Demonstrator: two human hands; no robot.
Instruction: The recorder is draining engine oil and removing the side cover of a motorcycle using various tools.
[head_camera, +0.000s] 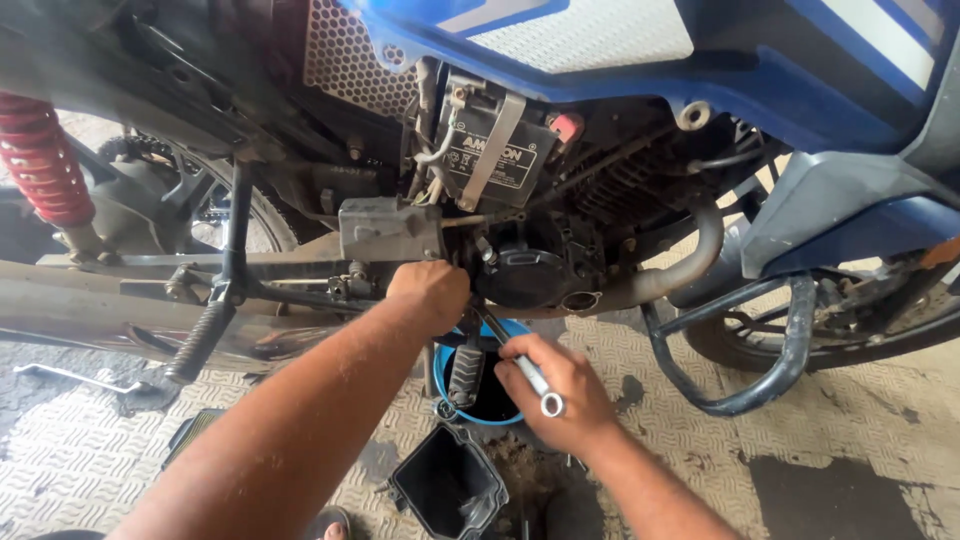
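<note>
A blue motorcycle stands in front of me, its dark engine case (530, 275) low in the middle. My left hand (430, 293) is curled into a fist against the frame just left of the engine; what its fingers grip is hidden. My right hand (560, 385) holds a silver ring spanner (525, 370), whose upper end reaches up to the underside of the engine. Under the engine sits a blue drain pan (495, 385) with dark liquid in it. A ribbed black footpeg (465, 375) hangs over the pan.
A black plastic cover (448, 485) lies on the patterned tile floor near me. A red rear spring (42, 160) and the exhaust (90, 310) are at the left. A black crash guard (770, 345) curves at the right by the front wheel. The battery (492, 152) sits above the engine.
</note>
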